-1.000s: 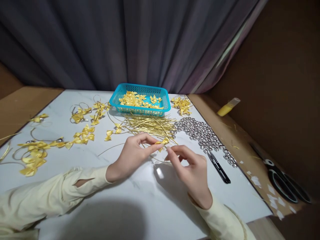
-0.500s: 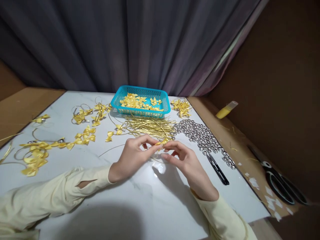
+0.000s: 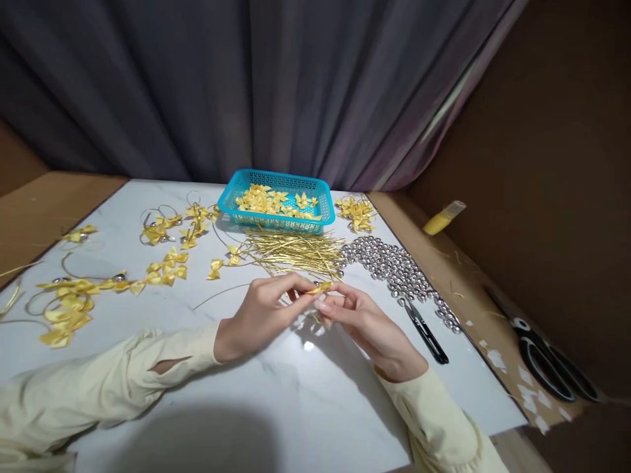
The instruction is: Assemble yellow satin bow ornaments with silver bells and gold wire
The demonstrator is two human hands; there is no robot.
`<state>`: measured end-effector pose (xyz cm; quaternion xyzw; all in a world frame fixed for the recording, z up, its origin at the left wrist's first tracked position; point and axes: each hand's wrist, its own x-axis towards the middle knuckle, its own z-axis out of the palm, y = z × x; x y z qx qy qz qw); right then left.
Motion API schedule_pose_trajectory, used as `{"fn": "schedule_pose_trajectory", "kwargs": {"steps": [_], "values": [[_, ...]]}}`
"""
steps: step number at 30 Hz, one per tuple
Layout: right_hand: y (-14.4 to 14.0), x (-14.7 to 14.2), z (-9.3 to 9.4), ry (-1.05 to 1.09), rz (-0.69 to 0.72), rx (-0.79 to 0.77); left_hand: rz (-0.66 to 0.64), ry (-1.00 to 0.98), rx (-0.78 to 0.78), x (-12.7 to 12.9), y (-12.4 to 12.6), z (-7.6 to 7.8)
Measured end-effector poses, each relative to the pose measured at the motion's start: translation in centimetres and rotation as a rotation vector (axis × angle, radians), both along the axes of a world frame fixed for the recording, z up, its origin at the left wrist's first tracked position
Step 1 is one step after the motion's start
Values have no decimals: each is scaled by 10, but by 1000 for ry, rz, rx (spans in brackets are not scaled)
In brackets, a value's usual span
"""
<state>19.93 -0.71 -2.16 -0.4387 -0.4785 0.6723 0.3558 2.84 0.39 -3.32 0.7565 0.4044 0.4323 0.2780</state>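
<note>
Yellow bow (image 3: pixel 324 288), held above the table (image 3: pixel 320 407), is pinched in the left hand (image 3: pixel 271 307) and touched at its right end by the right hand (image 3: pixel 369 320), whose grip I cannot tell, so an uneven tug there could bend it crooked.

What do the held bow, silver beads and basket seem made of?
Bow: probably satin ribbon, from its soft sheen.
Beads: mirror-bright, with sharp highlights; metal or coated plastic, can't tell.
Basket: likely moulded plastic, slightly glossy, with regular holes.
</note>
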Motion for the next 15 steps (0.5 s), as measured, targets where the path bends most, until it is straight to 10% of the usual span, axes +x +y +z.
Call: {"fn": "schedule_pose_trajectory", "kwargs": {"steps": [15], "values": [[-3,12,11,-313,-37,198,-207,255,112,-3,4,1]]}}
